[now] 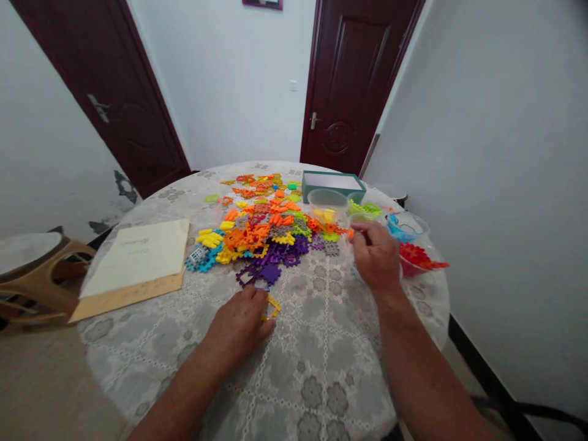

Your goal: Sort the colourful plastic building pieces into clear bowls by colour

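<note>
Two hands — left [237, 324], right [374, 257], lace tablecloth [316, 367] between

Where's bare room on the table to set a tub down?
Bare lace tablecloth lies between the left hand and right hand, below the pile of plastic pieces. Crowded: the pile itself and the clear tubs beside the teal box.

Left hand [239, 324] low and palm-down, right hand [374, 257] farther forward (fingertips [356, 234] pinched together).
</note>
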A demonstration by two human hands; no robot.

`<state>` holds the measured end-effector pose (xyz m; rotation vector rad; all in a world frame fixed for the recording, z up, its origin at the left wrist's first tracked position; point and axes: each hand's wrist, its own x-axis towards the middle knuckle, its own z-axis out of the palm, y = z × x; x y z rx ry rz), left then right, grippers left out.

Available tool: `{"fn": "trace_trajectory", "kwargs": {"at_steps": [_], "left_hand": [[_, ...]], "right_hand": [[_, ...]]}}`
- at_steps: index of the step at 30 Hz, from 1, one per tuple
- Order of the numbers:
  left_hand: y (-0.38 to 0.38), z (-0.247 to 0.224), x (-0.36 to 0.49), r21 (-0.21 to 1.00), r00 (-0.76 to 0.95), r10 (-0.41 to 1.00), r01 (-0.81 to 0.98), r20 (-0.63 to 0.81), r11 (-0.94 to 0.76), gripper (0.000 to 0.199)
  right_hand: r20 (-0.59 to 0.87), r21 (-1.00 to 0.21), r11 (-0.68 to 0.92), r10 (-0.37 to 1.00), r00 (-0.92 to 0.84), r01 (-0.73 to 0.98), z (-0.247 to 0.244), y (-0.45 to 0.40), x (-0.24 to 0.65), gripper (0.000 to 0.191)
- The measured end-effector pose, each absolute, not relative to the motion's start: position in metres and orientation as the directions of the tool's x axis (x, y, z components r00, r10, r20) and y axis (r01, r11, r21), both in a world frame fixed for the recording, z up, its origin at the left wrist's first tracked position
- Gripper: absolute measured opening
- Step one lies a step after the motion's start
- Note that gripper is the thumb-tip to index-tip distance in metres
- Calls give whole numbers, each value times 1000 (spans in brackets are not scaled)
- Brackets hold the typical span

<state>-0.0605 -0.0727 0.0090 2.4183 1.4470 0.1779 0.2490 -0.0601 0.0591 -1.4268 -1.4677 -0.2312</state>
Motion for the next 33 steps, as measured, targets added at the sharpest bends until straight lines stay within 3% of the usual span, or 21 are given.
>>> {"fn": "trace_trajectory", "kwargs": {"at_steps": [2,4,6,8,12,16,19,28,33], "left_hand": [[-64,8,-58,475,492,871,771,-22,-424,31],[-54,10,-54,693,499,864,644,-58,-325,37],[-45,15,-47,890,544,827,435,-143,-133,42],[-35,21,-38,981,605,778,176,-169,76,42],[-17,29,-15,923,624,769,-203,-135,326,36],[-5,24,4,826,622,765,-335,-168,453,34],[-2,14,9,759,622,762,-406,-178,509,29],[-1,0,-4,791,647,745,-368,-160,489,26],[-1,-3,-1,954,506,859,-209,-82,215,33]], "right_hand": [[710,-484,411,701,73,772,55,-63,226,25],[669,-497,509,741,-64,703,47,-63,207,30],[641,-523,556,756,-131,646,40,-62,194,35],[624,-552,558,770,-138,620,34,-60,188,37],[548,-678,471,836,-40,564,30,-57,188,29],[345,-871,288,935,79,397,22,-51,188,24],[210,-942,175,973,97,286,12,-45,187,24],[144,-970,134,989,33,200,9,-44,185,22],[162,-943,140,985,50,302,21,-46,197,17]]}}
